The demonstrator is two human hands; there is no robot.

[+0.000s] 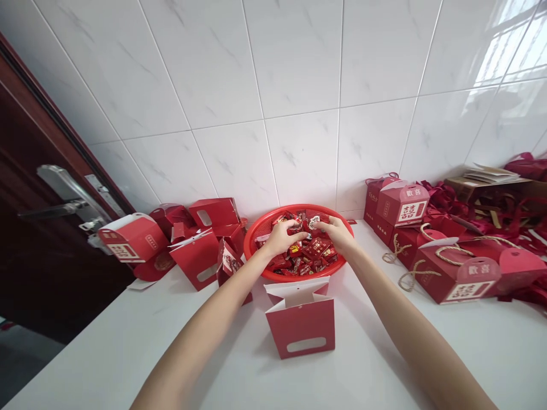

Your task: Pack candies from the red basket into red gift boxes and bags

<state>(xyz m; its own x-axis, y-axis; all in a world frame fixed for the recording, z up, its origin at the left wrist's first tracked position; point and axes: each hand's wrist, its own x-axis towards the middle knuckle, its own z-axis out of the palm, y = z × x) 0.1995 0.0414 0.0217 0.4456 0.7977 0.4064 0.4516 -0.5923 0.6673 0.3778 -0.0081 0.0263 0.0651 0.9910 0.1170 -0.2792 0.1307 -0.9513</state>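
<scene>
A red oval plastic basket [247, 250] stands against the wall, filled with small wrapped candies [317, 247], mostly red. My left hand [285, 236] reaches into its left side, thumb and fingers apart over the candies. On the right side, my right hand [338, 232] pinches at a candy with a white-and-red wrapper [314, 221]; its other fingertips are partly hidden. In front of the basket, between my forearms, an open red paper gift box [301, 330] stands upright, its white-lined top flaps spread and an oblong slot in its front.
More red boxes [194, 259], some open, stand at the left. Closed boxes with rope handles [457, 270] and stacked boxes [401, 202] are at the right, beside a carton [487, 188] and dark red ribbons. A door with a metal handle [70, 196] adjoins the left side.
</scene>
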